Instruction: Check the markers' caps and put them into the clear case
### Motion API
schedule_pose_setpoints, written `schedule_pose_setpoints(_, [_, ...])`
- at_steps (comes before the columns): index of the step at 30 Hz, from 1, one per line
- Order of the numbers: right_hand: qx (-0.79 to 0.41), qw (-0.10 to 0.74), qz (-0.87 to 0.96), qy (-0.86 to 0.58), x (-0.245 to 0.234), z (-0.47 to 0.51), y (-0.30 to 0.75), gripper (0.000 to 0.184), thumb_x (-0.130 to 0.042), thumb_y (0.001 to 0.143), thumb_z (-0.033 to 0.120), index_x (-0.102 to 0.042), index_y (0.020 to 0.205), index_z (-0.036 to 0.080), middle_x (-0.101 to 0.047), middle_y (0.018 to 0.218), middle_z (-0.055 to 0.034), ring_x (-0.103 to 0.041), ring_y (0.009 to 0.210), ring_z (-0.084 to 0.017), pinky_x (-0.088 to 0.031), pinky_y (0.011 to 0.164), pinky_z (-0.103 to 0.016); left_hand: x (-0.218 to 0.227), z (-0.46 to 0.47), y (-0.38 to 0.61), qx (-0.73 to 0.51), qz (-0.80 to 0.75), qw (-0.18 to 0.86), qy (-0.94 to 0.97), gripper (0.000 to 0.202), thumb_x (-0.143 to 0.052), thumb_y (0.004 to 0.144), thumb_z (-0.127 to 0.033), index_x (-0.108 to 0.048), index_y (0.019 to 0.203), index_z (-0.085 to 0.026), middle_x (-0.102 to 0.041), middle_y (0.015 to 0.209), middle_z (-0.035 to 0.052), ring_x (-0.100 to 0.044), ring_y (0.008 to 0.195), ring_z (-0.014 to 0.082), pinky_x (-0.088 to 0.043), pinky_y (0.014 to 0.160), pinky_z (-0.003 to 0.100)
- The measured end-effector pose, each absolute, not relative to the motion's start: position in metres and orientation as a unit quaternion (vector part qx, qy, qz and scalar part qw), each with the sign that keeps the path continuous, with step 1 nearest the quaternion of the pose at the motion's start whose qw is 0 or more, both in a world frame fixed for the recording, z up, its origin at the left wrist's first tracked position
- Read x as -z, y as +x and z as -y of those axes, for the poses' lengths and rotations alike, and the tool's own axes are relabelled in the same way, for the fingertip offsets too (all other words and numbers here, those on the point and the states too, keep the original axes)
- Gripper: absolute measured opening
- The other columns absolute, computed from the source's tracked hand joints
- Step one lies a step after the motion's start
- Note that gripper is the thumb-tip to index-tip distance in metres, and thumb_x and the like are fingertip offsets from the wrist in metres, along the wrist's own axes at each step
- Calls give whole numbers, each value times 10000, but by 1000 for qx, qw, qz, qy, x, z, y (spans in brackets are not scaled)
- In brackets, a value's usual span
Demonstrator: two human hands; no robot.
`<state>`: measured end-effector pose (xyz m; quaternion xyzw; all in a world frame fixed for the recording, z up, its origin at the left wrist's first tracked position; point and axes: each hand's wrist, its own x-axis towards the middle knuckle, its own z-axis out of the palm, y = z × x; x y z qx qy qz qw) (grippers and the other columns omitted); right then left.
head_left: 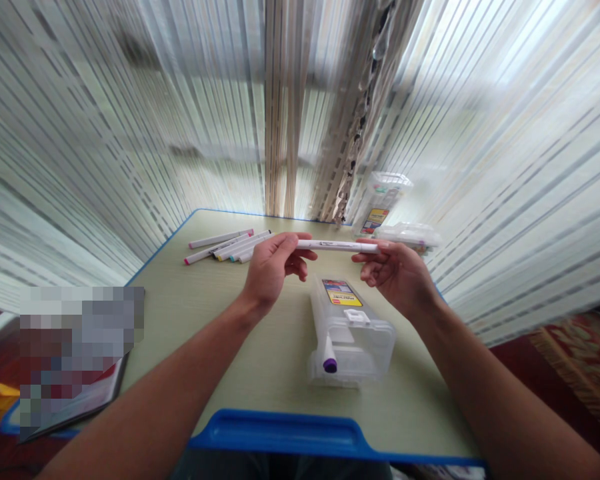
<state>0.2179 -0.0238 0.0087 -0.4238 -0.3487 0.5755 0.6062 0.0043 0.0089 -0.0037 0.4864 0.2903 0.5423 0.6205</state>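
Note:
A white marker pen (337, 246) is held level between my two hands above the table. My left hand (277, 263) pinches its left end between thumb and fingers. At the other end, the thumb and fingers of my right hand (399, 272) close on it. Below them a clear plastic case (353, 327) with a yellow and red label lies on its side, its near end uncovered. Inside that case rests a purple-tipped marker (330, 363). Beyond my left hand lie several loose white markers (225, 247) with coloured ends.
The light green table (180, 347) has a blue edge and a blue front tray (283, 432). A second clear case (383, 203) stands at the back right, beside another clear plastic piece (410, 235). String curtains (230, 120) hang behind. A flat dark-edged item, partly blurred out, lies at the left.

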Motion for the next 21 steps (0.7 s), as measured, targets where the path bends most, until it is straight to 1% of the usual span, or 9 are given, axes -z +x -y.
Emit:
schedule_pose_setpoints(12, [-576,604,350,-426,-9,24,218,246,-562,740,206,-746,881,123,-769,697,-86,-644,432,-147,-455,354,-211,3,-9,4,-545,-288,617,490,306,-606,895,-348,-681,1012,-75,-727,725,82,-595,482,119,-488,457,239])
schedule_pose_setpoints(21, [-567,601,363,-430,-7,23,219,237,-571,753,218,-734,899,128,-767,709,-90,-644,444,-155,-453,367,-228,3,-7,4,-543,-289,612,497,313,-645,870,-385,-677,987,-97,-729,729,76,-594,485,113,-490,461,234])
